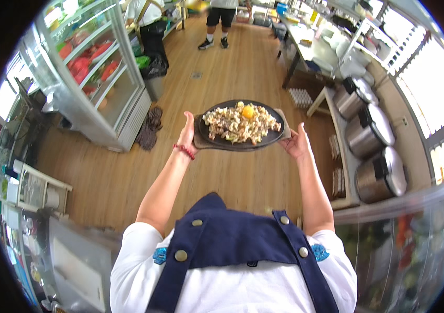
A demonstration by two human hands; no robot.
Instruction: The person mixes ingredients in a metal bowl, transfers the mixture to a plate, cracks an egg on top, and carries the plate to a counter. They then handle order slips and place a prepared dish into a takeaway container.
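Observation:
Out in front of me, both hands carry a wooden underliner (199, 140) with an oval black sizzling plate (271, 137) set on it. Chopped, browned food that looks like meat (235, 125) covers the plate in a heap. A raw egg yolk (248, 111) sits on top toward the far side. My left hand (186, 136) grips the board's left end, thumb up along the side, with a red bead bracelet on the wrist. At the right end, my right hand (298, 143) holds the board with its fingers partly under it.
On the left stands a glass-door fridge (94, 68) with a dark rag (150, 128) on the floor beside it. Large steel pots (370, 130) line a low shelf at right, near egg trays (300, 98). Two people (217, 21) stand farther off, beside a worktable (310, 44).

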